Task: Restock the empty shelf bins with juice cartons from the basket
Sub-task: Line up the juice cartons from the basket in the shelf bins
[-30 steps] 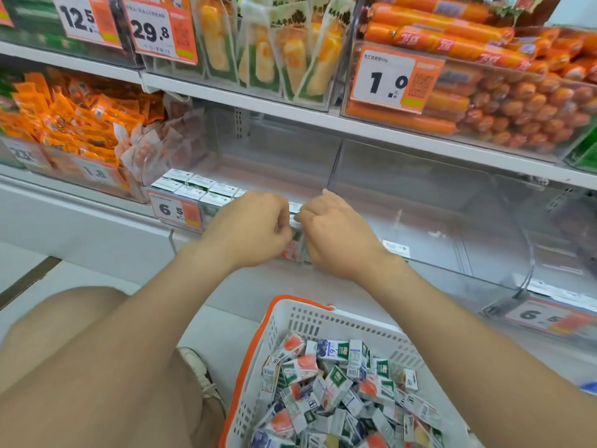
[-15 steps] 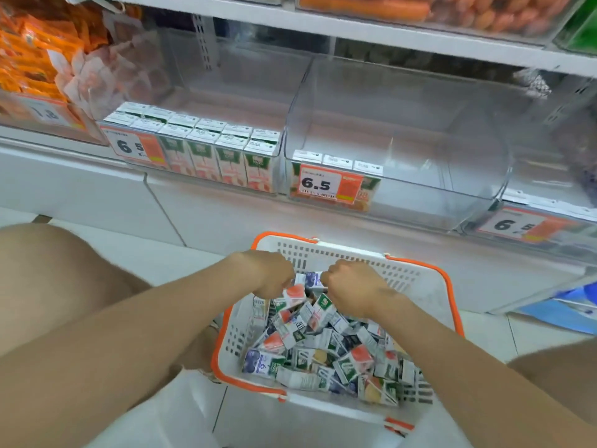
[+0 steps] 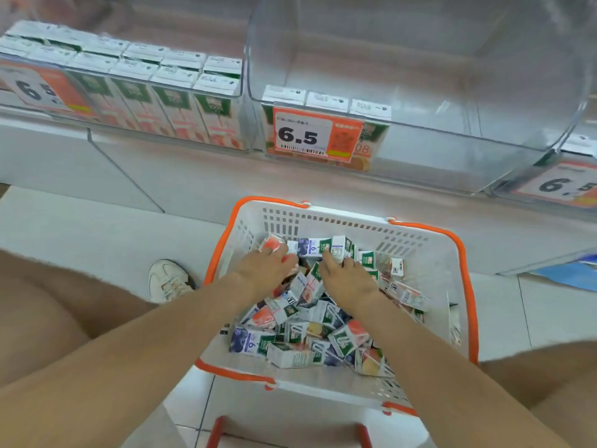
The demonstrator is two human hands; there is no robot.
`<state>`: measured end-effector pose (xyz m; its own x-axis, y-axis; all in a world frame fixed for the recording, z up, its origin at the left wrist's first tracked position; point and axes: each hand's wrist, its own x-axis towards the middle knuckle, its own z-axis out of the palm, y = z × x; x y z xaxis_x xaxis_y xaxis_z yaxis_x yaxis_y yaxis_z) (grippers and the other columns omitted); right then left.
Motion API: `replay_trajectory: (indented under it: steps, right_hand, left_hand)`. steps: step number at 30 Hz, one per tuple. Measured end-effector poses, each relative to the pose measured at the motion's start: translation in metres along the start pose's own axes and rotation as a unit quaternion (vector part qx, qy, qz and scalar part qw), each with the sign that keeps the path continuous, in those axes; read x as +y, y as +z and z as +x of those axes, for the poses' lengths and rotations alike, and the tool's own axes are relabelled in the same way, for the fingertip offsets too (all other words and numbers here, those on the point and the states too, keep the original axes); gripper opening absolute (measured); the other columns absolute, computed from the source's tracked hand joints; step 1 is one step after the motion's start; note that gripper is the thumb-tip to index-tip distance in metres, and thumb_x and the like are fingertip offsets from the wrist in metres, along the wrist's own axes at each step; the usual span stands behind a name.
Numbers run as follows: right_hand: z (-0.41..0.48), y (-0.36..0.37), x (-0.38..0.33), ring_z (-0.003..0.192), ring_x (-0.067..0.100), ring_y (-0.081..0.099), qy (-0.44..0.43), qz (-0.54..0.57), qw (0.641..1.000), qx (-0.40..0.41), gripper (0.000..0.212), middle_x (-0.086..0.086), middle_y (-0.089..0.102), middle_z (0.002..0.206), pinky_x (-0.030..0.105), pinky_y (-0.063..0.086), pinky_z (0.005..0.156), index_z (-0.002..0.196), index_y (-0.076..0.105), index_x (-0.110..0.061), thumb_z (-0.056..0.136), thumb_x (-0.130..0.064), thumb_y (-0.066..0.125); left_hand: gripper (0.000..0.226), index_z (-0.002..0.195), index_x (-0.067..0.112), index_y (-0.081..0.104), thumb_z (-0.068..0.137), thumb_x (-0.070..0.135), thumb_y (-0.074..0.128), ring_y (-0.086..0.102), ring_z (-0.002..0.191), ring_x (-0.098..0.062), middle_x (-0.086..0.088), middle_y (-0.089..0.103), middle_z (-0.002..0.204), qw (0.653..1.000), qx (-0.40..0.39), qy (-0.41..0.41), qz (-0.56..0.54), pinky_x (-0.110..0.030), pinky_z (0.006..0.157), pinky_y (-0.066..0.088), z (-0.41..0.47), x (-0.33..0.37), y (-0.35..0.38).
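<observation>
Both hands are reaching into the basket (image 3: 465, 286), picking up cartons. The left grip (image 3: 265, 270) is curling round a pink carton (image 3: 274, 244) at the far left. The right grip (image 3: 350, 281) is pinching a green-and-white carton (image 3: 340, 249) just beside it. The next move is probably calling for lifting both to the middle bin (image 3: 468, 130), which is waiting far above with three cartons (image 3: 326, 101) standing in it.

Counted one basket (image 3: 429, 260) at lower centre, holding loose cartons (image 3: 252, 342) too many to tally. Saw one left hand (image 3: 263, 271) and one right hand (image 3: 349, 281) there. Found three bins (image 3: 452, 150) across the top, three price tags (image 3: 316, 134), three upright cartons behind the middle tag, two rows at upper left, one shoe (image 3: 169, 279) at left.
</observation>
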<state>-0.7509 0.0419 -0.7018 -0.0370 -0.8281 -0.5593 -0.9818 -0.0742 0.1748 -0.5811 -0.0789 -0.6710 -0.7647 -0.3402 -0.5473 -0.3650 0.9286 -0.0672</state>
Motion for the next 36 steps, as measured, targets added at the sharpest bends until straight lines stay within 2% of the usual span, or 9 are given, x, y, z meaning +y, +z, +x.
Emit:
replay_trajectory:
  steps: [7, 11, 14, 17, 21, 25, 29, 33, 36]
  right_hand:
    - [0.002, 0.004, 0.015, 0.1, 0.035, 0.056, 0.011, 0.041, 0.998, 0.047, 0.059, 0.015, 0.032, 0.146, 0.043, 0.051, 0.082, 0.138, 0.048, -0.003, 0.084, 0.012, 0.066]
    - [0.001, 0.007, 0.028, 0.079, 0.029, 0.063, 0.042, 0.063, 0.992, 0.096, 0.031, 0.005, 0.048, 0.124, 0.039, 0.045, 0.056, 0.121, 0.061, -0.013, 0.092, -0.007, 0.069]
    - [-0.007, 0.001, 0.035, 0.084, 0.027, 0.069, 0.091, 0.202, 0.963, 0.156, 0.015, -0.004, 0.057, 0.118, 0.038, 0.056, 0.063, 0.116, 0.064, -0.024, 0.103, -0.029, 0.06]
    - [-0.018, -0.006, 0.039, 0.1, 0.021, 0.067, 0.119, 0.363, 0.897, 0.224, 0.037, -0.006, 0.062, 0.125, 0.043, 0.059, 0.078, 0.132, 0.058, -0.033, 0.097, -0.021, 0.06]
    - [-0.033, -0.029, 0.042, 0.105, 0.015, 0.054, 0.133, 0.542, 0.788, 0.26, 0.06, -0.003, 0.042, 0.146, 0.025, 0.046, 0.082, 0.152, 0.044, -0.034, 0.099, -0.006, 0.056]
    - [-0.056, -0.059, 0.04, 0.122, 0.029, 0.06, 0.151, 0.714, 0.652, 0.206, 0.071, 0.005, 0.039, 0.156, 0.032, 0.056, 0.08, 0.156, 0.037, -0.036, 0.099, 0.002, 0.056]
    - [-0.081, -0.096, 0.027, 0.096, 0.037, 0.07, 0.112, 0.832, 0.526, 0.14, 0.065, 0.015, 0.06, 0.135, 0.05, 0.061, 0.082, 0.144, 0.052, -0.032, 0.093, 0.008, 0.052]
    - [-0.108, -0.137, 0.018, 0.077, 0.02, 0.058, 0.113, 0.81, 0.545, 0.185, 0.05, 0.007, 0.064, 0.091, 0.04, 0.048, 0.079, 0.131, 0.06, -0.036, 0.091, -0.006, 0.054]
    - [-0.136, -0.162, 0.017, 0.092, 0.016, 0.068, 0.094, 0.752, 0.608, 0.237, 0.052, 0.003, 0.067, 0.106, 0.034, 0.057, 0.08, 0.13, 0.056, -0.039, 0.087, -0.026, 0.082]
  left_hand:
    - [0.076, 0.155, 0.022, 0.036, 0.09, -0.001, 0.069, 0.049, 0.136, -0.035, -0.012, 0.043, 0.152, 1.0, 0.012, -0.004, 0.016, -0.045, 0.106, 0.048, 0.03, 0.005, 0.014]
    - [0.077, 0.149, 0.015, 0.036, 0.084, -0.005, 0.073, 0.056, 0.127, -0.033, -0.01, 0.053, 0.143, 0.999, 0.037, 0.014, -0.002, -0.044, 0.099, 0.053, 0.035, 0.008, 0.014]
    - [0.08, 0.149, 0.013, 0.035, 0.081, -0.016, 0.067, 0.06, 0.117, -0.032, -0.011, 0.047, 0.144, 0.999, 0.035, 0.022, -0.016, -0.041, 0.087, 0.056, 0.033, 0.004, 0.01]
    - [0.083, 0.154, 0.016, 0.032, 0.085, -0.017, 0.062, 0.058, 0.121, -0.035, -0.012, 0.04, 0.149, 0.998, 0.037, 0.015, -0.046, -0.038, 0.079, 0.053, 0.027, -0.003, 0.003]
    - [0.057, 0.147, 0.018, 0.05, 0.095, 0.001, 0.067, 0.061, 0.113, -0.029, -0.008, 0.046, 0.132, 0.983, 0.076, -0.038, -0.161, -0.039, 0.096, 0.055, 0.016, -0.008, -0.003]
    - [0.034, 0.124, 0.02, 0.062, 0.096, 0.037, 0.073, 0.063, 0.109, -0.026, -0.004, 0.062, 0.119, 0.92, 0.141, -0.085, -0.356, -0.034, 0.09, 0.052, -0.003, -0.014, -0.028]
    - [0.038, 0.101, 0.021, 0.063, 0.083, 0.045, 0.086, 0.072, 0.076, -0.023, -0.003, 0.075, 0.089, 0.826, 0.143, -0.108, -0.534, -0.035, 0.061, 0.053, -0.034, -0.018, -0.071]
    - [0.044, 0.108, 0.019, 0.065, 0.078, 0.041, 0.088, 0.076, 0.079, -0.032, -0.01, 0.08, 0.088, 0.787, 0.123, -0.073, -0.6, -0.046, 0.067, 0.056, -0.074, -0.019, -0.12]
    - [0.034, 0.11, 0.013, 0.067, 0.087, 0.031, 0.084, 0.075, 0.079, -0.02, -0.005, 0.081, 0.087, 0.786, 0.132, -0.046, -0.603, -0.033, 0.065, 0.05, -0.103, -0.017, -0.152]
